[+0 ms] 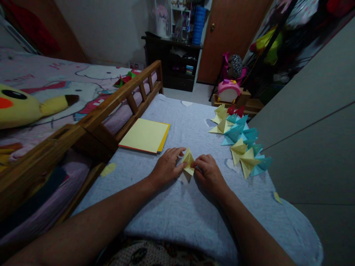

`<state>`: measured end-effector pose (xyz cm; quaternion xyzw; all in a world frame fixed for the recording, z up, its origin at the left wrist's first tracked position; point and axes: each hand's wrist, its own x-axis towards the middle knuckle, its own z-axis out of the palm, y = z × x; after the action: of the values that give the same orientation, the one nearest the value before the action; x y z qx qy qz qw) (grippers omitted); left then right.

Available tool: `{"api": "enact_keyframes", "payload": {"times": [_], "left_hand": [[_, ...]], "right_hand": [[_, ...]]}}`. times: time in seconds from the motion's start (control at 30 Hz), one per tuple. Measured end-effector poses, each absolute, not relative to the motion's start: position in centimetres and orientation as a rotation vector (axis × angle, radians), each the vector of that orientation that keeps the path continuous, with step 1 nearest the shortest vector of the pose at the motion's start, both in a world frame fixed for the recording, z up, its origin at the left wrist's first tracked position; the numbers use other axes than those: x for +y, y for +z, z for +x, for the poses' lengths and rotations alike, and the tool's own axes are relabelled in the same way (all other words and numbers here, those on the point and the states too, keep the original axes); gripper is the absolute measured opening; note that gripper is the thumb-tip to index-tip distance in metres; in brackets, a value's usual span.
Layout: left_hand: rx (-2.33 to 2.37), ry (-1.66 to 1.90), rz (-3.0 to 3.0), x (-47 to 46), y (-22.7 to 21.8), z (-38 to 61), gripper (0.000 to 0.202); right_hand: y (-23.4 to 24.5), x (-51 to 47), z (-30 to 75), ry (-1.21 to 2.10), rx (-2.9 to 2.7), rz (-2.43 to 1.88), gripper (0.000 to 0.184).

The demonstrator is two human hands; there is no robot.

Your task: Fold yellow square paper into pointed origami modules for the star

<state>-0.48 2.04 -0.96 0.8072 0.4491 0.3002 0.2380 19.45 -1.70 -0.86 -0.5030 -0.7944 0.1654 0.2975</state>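
Observation:
A small folded piece of yellow origami paper [188,158] stands between my two hands over the blue-grey bed cover. My left hand [168,164] pinches its left side between thumb and fingers. From the right, my right hand [208,170] grips the opposite edge, its fingers bent together. Left of my hands lies a stack of square paper sheets [144,135], pale yellow on top with orange edges showing beneath. Several finished-looking folded pieces stand to the right: yellow folded paper [248,160], light blue folded paper [235,133] and, at the back, red folded paper [235,110].
A wooden bed rail [122,96] runs along the left, with a yellow plush toy [27,107] on the bed behind it. A pale cabinet [313,155] closes off the right side. Farther back are a dark shelf unit [172,66] and a pink toy case [229,90].

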Motion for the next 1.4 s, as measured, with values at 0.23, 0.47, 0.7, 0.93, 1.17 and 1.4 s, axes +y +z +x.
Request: {"api": "enact_keyframes", "payload": {"times": [0.23,0.47,0.7,0.93,1.17,1.4], "left_hand": [[1.285,0.911,2.181,1.9,-0.5,-0.4,0.040],[1.174,0.806,2.241,1.8,-0.3,-0.5,0.022],[1.089,0.648,2.362,1.9,-0.5,-0.2,0.010],[0.966,0.733,2.454,2.1,-0.9,-0.2,0.012],[1.017,0.751,2.388,2.3,-0.6,-0.1,0.009],[1.038,0.805,2.162,2.3,0.0,0.2,0.010]], "right_hand": [[-0.4,-1.9,19.7,0.479,-2.134,-1.318,0.027],[0.0,-2.1,19.5,0.486,-2.062,-1.395,0.017],[-0.3,-2.2,19.4,0.499,-1.965,-1.428,0.030],[-1.0,-1.7,19.5,0.391,-2.087,-1.415,0.012],[-1.4,-1.5,19.2,0.376,-2.118,-1.457,0.009],[-0.4,-1.8,18.9,0.474,-1.896,-1.395,0.008]]}}
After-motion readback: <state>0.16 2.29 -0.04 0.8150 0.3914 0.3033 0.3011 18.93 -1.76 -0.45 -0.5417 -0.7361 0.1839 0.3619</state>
